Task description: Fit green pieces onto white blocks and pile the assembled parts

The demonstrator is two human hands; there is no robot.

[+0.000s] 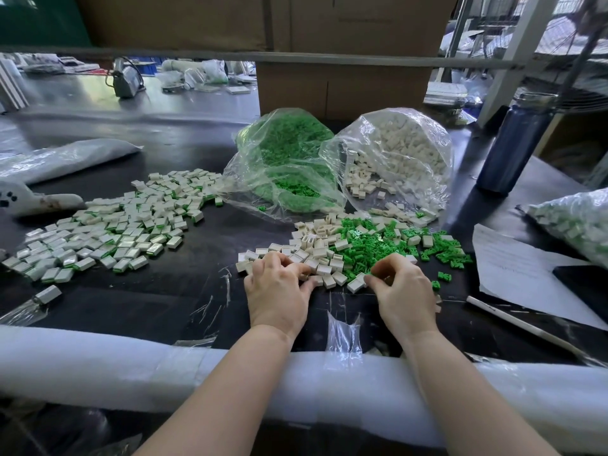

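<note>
Green plastic clip pieces [388,245] lie heaped just beyond the right hand [403,291], mixed with small white hollow rectangular plastic blocks [316,251] that spread to beyond the left hand [278,291]. From the head view, both hands' fingers are curled down into the parts; the left seems to pinch a white block, while what the right pinches I cannot tell. Doing this step well likely means turning the block's open slot towards the clip and pressing squarely until it seats. Finished white-and-green assembled parts [112,225] are piled well to the left of the left fingers.
</note>
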